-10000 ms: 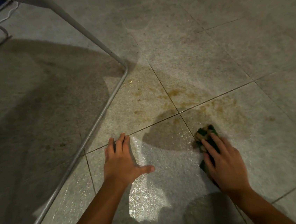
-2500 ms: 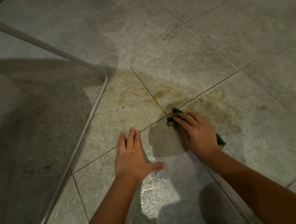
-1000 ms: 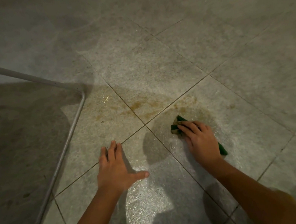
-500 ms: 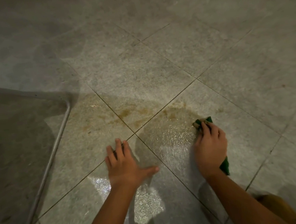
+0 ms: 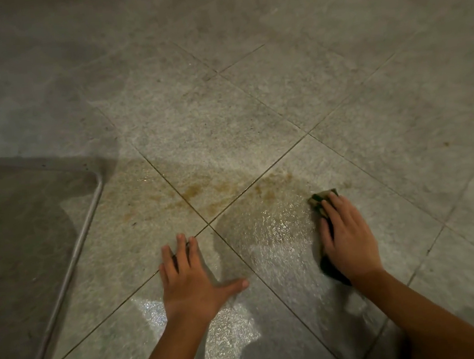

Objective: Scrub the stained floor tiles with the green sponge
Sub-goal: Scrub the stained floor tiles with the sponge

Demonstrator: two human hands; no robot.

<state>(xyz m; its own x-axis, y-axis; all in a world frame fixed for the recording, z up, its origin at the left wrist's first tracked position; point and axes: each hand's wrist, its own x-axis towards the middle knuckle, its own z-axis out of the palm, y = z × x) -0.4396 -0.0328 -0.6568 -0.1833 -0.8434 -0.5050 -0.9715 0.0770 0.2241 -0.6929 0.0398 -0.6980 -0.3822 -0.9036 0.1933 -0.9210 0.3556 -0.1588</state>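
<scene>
Right hand (image 5: 349, 243) grip: fingers near straight, laid flat over green sponge (image 5: 318, 198), pressing it onto wet floor tiles (image 5: 252, 113); thumb along sponge's left edge. Sponge tip pokes out past fingertips, just right of brown stain (image 5: 202, 191) spreading over 3 tiles around grout crossing. Left hand (image 5: 189, 278) flat on tiles, fingers straight, thumb out, holding nothing. Metal tube (image 5: 71, 255) at left.

We see our right grip (image 5: 349, 240) pressing the green sponge (image 5: 319, 199) on the wet floor tiles (image 5: 223, 116) just right of the brown stain (image 5: 196, 191), our left grip (image 5: 189, 278) spread flat nearby.
</scene>
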